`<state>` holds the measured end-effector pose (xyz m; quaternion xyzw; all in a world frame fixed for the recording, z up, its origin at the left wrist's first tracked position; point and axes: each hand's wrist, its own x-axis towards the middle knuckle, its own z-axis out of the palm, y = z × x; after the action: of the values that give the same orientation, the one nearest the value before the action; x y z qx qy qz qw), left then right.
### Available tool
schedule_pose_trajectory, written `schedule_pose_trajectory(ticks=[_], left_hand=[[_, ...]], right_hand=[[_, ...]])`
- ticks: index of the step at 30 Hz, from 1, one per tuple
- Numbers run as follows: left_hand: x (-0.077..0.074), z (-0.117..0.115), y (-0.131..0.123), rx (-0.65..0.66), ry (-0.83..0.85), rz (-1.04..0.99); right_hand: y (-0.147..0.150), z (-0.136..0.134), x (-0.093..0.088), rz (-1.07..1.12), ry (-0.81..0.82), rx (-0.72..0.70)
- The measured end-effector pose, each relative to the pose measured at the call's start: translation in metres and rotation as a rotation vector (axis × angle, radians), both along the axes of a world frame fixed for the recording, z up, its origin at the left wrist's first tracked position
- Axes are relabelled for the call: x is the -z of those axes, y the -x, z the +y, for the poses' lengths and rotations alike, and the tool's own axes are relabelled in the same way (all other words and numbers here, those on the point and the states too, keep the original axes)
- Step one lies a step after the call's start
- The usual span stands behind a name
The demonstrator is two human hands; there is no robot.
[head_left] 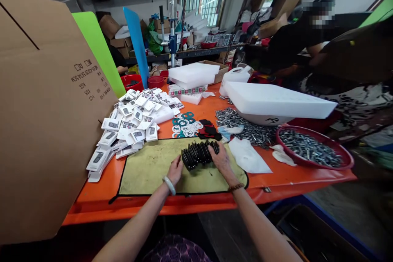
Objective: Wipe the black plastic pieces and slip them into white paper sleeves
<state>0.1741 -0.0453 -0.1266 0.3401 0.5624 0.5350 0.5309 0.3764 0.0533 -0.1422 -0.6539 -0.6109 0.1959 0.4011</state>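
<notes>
A row of glossy black, thin rounded pieces (196, 155), stacked side by side, lies over a yellow cloth mat (144, 172) with black edging. My left hand (175, 170), with a pale bangle at the wrist, is closed at the left end of the row, fingertips against it. My right hand (221, 159), wearing a beaded bracelet, grips the right end with its fingers over the top. What exactly the black pieces are is too small to make out. Just beyond the mat lie black-and-red gloves (208, 129) and teal and white ring-shaped pieces (186, 125).
Small white printed boxes (135, 118) are heaped left, beside a large cardboard carton (46, 110). To the right are loose metal parts (254, 135), a red basin (346, 161) full of them and white foam (279, 100). A person (297, 32) sits at the far right.
</notes>
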Motion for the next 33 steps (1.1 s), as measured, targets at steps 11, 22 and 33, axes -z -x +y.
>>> schedule_pose_trajectory(ticks=[11,22,33], left_hand=[[0.01,0.029,-0.008,0.086,-0.015,-0.009],[0.015,0.022,-0.015,0.004,-0.104,-0.065],[-0.03,0.025,-0.043,-0.06,-0.203,0.099]], right_hand=[[-0.013,0.016,0.011,-0.014,0.021,-0.155],[-0.001,0.006,0.0,0.084,0.077,-0.024],[-0.001,0.0,-0.008,0.616,0.139,0.046]])
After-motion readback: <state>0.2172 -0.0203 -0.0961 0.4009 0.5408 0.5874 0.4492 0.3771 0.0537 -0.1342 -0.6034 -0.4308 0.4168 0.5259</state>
